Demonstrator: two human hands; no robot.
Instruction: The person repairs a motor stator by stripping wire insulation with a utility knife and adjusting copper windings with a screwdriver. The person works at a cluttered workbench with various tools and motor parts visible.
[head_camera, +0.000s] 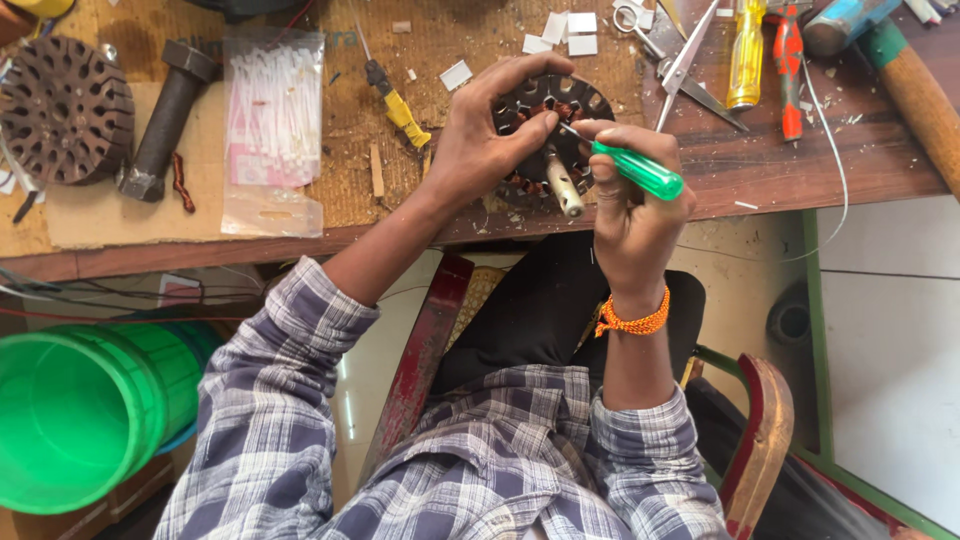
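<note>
2 hands (490, 140) (635, 205) work a green-handled screwdriver (635, 168) into a stator (555, 135).

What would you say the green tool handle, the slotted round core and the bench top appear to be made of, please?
Green tool handle in the right hand: likely plastic; it is translucent and glossy.
Slotted round core held by the left hand: probably metal, dark and dull, with reddish copper-like windings in its slots.
Bench top: seemingly wood, brown, grained, scuffed.

Screwdriver (640, 170) handle translucent green, bucket (80, 410) bright green, second screwdriver (746, 55) yellow. Shirt sleeve (270, 400) blue-white plaid, wrist thread (632, 322) orange. Stator core (555, 130) dark with copper-brown windings; bench (800, 160) reddish-brown wood.
</note>
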